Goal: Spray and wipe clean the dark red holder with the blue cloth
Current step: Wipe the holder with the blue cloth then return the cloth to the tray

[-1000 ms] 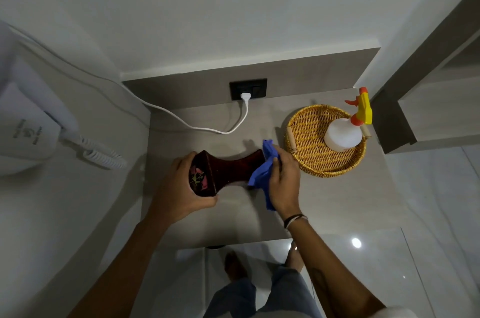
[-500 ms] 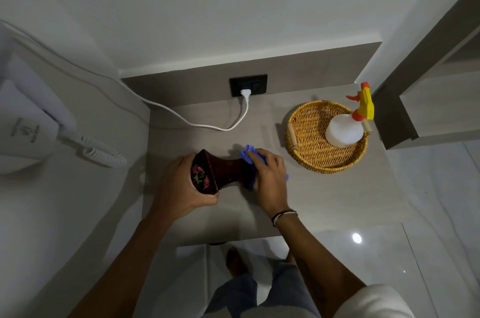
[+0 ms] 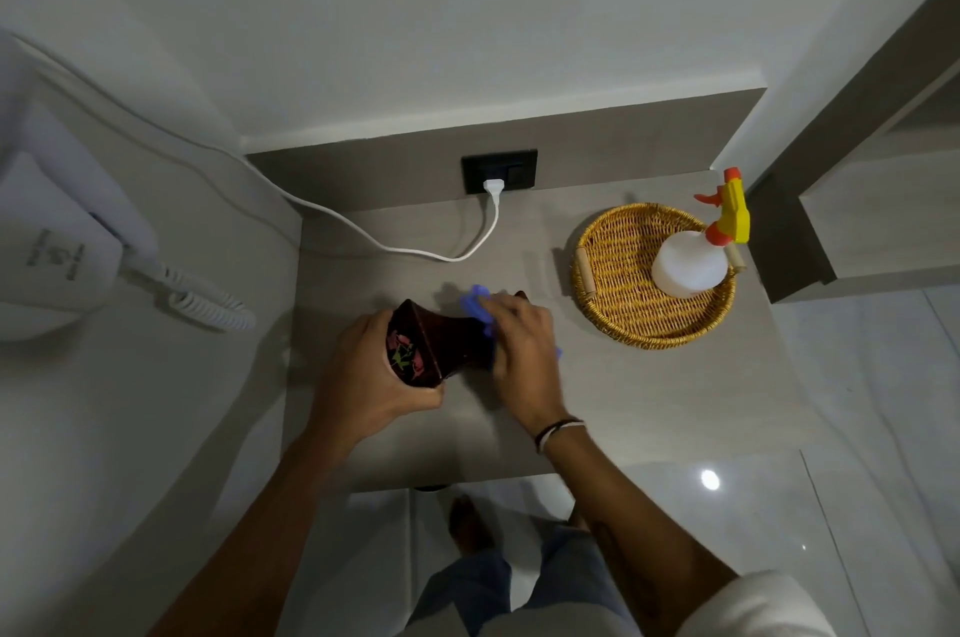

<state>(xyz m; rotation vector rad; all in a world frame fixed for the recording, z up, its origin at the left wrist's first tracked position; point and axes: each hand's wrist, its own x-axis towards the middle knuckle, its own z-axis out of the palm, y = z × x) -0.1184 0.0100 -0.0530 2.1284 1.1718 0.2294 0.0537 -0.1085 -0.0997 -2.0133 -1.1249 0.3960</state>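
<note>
Left hand (image 3: pixel 371 371) clamps the wide end of the one dark red holder (image 3: pixel 441 342), lying sideways on the counter (image 3: pixel 623 402). Right hand (image 3: pixel 519 350) presses one blue cloth (image 3: pixel 475 301) around its middle (far end mostly hidden, probably covered). Right of it: one wicker basket (image 3: pixel 613 272) holding one spray bottle (image 3: pixel 691 262).

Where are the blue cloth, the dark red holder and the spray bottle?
blue cloth (image 3: pixel 475 304): head view, bunched part showing above the right hand's fingers.
dark red holder (image 3: pixel 454 342): head view, narrow waist between the hands.
spray bottle (image 3: pixel 688 263): head view, white body, standing in the wicker basket.
</note>
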